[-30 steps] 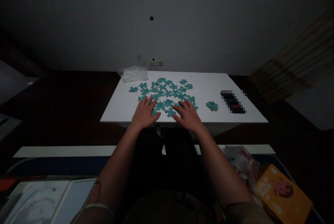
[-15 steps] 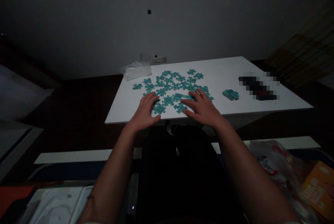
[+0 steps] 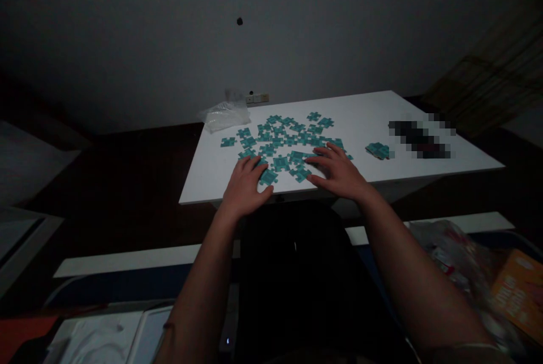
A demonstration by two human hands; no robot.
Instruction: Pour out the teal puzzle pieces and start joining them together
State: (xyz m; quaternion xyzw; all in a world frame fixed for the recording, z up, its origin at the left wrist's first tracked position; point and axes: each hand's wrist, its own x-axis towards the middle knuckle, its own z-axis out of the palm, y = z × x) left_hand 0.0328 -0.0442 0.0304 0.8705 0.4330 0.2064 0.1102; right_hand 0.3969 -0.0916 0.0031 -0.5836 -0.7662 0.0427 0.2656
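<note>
Many teal jigsaw puzzle pieces lie spread over the middle of the white table, some overlapping. At the near left of the spread rests my left hand, fingers apart, beside a puzzle piece close to the table's front edge. My right hand is spread over the pieces on the right, its thumb near another puzzle piece. Its fingers cover part of the pieces beneath. Neither hand grips anything that I can see. Farther right sits a small stack of teal puzzle pieces.
A clear plastic bag lies at the table's back left corner. A dark, pixelated object is on the right. Below, right of my legs, are a plastic bag and an orange box; an open white box stands lower left.
The view has shifted slightly, so the table's left side and both hands appear a little farther right. Both hands remain spread at the pieces, whose layout looks about the same.
</note>
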